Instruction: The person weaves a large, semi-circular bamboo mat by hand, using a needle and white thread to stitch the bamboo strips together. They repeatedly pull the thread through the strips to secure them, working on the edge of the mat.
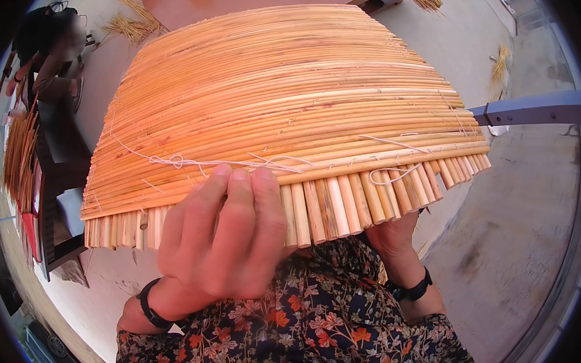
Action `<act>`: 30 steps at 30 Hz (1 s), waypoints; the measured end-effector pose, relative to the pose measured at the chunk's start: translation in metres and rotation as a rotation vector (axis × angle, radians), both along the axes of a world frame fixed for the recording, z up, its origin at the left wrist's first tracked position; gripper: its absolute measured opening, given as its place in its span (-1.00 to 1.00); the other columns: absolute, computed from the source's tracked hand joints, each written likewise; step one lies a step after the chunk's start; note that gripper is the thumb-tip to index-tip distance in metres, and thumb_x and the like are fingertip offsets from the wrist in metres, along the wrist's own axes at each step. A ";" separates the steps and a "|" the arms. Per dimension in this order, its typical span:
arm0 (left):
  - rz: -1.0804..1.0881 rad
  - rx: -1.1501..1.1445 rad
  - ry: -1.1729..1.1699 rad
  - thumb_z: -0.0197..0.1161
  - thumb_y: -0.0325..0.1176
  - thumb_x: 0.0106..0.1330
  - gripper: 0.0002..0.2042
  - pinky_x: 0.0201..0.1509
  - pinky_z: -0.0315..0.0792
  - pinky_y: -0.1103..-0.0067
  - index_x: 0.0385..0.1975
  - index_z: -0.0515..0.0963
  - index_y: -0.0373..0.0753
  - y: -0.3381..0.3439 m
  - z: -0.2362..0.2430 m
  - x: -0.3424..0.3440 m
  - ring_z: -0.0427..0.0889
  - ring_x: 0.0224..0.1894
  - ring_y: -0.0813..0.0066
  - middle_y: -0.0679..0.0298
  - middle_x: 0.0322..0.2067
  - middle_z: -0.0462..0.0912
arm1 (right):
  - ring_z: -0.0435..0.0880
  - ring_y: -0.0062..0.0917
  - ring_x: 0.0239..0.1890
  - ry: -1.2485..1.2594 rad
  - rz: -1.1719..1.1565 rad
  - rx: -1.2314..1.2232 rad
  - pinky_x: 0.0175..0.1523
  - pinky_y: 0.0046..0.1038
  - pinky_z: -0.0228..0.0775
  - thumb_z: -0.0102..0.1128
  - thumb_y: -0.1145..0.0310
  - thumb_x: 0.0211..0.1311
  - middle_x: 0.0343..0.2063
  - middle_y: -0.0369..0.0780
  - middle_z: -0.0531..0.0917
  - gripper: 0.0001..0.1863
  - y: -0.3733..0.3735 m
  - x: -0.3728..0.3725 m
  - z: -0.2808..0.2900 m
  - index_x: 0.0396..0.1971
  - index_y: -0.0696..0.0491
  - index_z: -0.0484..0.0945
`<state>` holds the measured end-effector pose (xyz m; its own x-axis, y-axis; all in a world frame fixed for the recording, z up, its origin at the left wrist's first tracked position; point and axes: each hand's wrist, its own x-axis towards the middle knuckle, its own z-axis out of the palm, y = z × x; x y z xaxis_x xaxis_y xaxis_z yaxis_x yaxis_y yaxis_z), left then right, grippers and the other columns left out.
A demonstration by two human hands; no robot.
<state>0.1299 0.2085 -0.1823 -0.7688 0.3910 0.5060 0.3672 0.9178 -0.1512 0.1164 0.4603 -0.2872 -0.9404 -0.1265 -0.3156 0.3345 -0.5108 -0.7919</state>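
A large mat of straw-coloured reeds fills the middle of the view, tilted toward me. Along its near edge a row of short cut reed ends stands crosswise under a long border reed. My left hand grips this edge, fingertips pressed together on top and the thumb out of sight. Beside those fingertips, loose white thread lies knotted across the reeds, and a thread loop hangs farther right. My right hand is under the near right edge; the mat hides its fingers.
Behind the mat is a reddish-brown tabletop. Bundles of straw lie on the floor. At the left, a person sits near a dark bench and upright reed bundles. A blue-grey metal bar reaches in from the right.
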 end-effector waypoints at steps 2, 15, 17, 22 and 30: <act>0.008 0.010 -0.013 0.23 -0.02 0.36 -0.53 -0.25 0.58 0.42 -0.17 0.69 -0.42 0.001 0.002 0.000 0.73 -0.30 0.16 0.11 -0.33 0.65 | 0.52 -0.41 0.27 -0.016 -0.054 -0.348 0.39 -0.23 0.38 0.18 0.20 0.46 0.22 -0.21 0.54 -0.52 -0.002 -0.013 0.001 0.26 0.08 0.42; 0.007 0.094 -0.068 0.24 -0.03 0.34 -0.54 -0.23 0.56 0.42 -0.16 0.68 -0.40 0.001 0.006 0.000 0.71 -0.25 0.16 0.10 -0.29 0.65 | 0.51 -0.68 -0.55 -0.453 -0.367 -0.290 -0.58 -0.70 0.39 -0.05 0.28 0.59 -0.34 -0.25 0.61 -0.78 0.146 -0.019 -0.108 -0.01 0.10 0.46; -0.010 0.110 -0.059 0.24 -0.04 0.33 -0.55 -0.22 0.56 0.41 -0.15 0.68 -0.40 -0.001 0.005 -0.001 0.71 -0.23 0.16 0.10 -0.28 0.65 | 0.38 -0.69 -0.62 -0.461 -0.556 -0.315 -0.56 -0.69 0.36 -0.06 0.35 0.60 -0.56 -0.34 0.45 -0.84 0.248 -0.001 -0.160 -0.21 0.09 0.43; -0.017 0.143 -0.047 0.22 0.01 0.36 -0.53 -0.22 0.56 0.41 -0.15 0.69 -0.39 -0.001 0.000 0.000 0.71 -0.24 0.18 0.13 -0.27 0.65 | 0.34 -0.66 -0.63 -0.503 -0.771 0.010 -0.52 -0.62 0.36 -0.02 0.40 0.57 -0.61 -0.36 0.37 -0.84 0.318 0.011 -0.203 -0.31 0.08 0.37; 0.001 0.097 -0.082 0.24 0.06 0.32 -0.50 -0.24 0.55 0.41 -0.11 0.71 -0.34 0.006 -0.004 -0.001 0.69 -0.25 0.19 0.18 -0.30 0.61 | 0.52 -0.53 -0.50 -0.262 -0.233 0.360 -0.36 -0.53 0.49 0.01 0.41 0.52 -0.42 -0.28 0.52 -0.93 0.119 -0.023 -0.086 -0.13 0.04 0.44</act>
